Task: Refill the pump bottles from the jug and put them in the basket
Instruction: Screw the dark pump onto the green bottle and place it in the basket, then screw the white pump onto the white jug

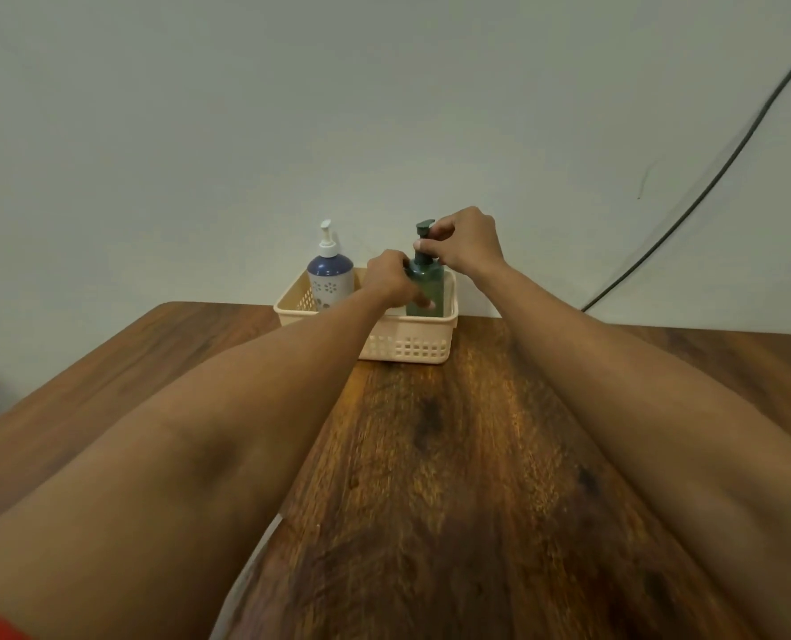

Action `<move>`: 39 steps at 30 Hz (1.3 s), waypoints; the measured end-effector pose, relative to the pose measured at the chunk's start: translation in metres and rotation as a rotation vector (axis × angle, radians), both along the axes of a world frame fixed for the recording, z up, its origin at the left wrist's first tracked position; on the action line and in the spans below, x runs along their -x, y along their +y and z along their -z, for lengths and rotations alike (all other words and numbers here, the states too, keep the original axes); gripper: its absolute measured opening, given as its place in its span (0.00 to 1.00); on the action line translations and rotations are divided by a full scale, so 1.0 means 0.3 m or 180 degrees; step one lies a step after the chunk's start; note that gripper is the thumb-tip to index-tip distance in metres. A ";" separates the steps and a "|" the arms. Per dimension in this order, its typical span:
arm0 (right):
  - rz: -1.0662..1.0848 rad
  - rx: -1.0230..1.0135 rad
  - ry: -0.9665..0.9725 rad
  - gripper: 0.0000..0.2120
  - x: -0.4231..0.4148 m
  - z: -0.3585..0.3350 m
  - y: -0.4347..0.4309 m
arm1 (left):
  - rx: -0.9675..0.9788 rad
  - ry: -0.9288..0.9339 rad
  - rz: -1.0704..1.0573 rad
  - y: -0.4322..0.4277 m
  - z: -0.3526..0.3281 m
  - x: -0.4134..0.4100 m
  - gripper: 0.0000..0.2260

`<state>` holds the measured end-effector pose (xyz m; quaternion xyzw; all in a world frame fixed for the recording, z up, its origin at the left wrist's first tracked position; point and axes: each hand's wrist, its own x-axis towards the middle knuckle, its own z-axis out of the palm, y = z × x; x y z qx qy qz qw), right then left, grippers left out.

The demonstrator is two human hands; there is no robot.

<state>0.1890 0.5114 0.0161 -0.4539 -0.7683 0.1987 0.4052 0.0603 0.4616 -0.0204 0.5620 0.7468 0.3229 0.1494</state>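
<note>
A cream plastic basket (407, 346) stands at the far edge of the wooden table, against the wall. Inside it on the right stands a dark green pump bottle (428, 288), upright. My left hand (391, 279) wraps around the green bottle's body from the left. My right hand (462, 240) pinches its pump head and neck from the right. A blue and white pump bottle (330, 277) with a white pump stands upright in the basket's left end, untouched. No jug is in view.
The brown wooden table (453, 455) stretches from me to the pale wall. A dark cable (707, 187) runs down the wall at the right, behind the table. My forearms cross most of the tabletop.
</note>
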 end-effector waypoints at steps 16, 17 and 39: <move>0.0037 0.0136 -0.0121 0.20 -0.033 0.008 -0.085 | 0.0221 0.0474 -0.0010 -0.043 -0.083 -0.001 0.29; 0.0060 0.0131 -0.0091 0.20 -0.042 -0.002 -0.102 | 0.0188 0.0537 -0.0014 -0.064 -0.105 0.002 0.31; -0.0930 -0.0441 -0.0229 0.16 -0.197 -0.151 -0.962 | -0.0611 0.0293 0.0916 -1.120 -0.403 0.125 0.26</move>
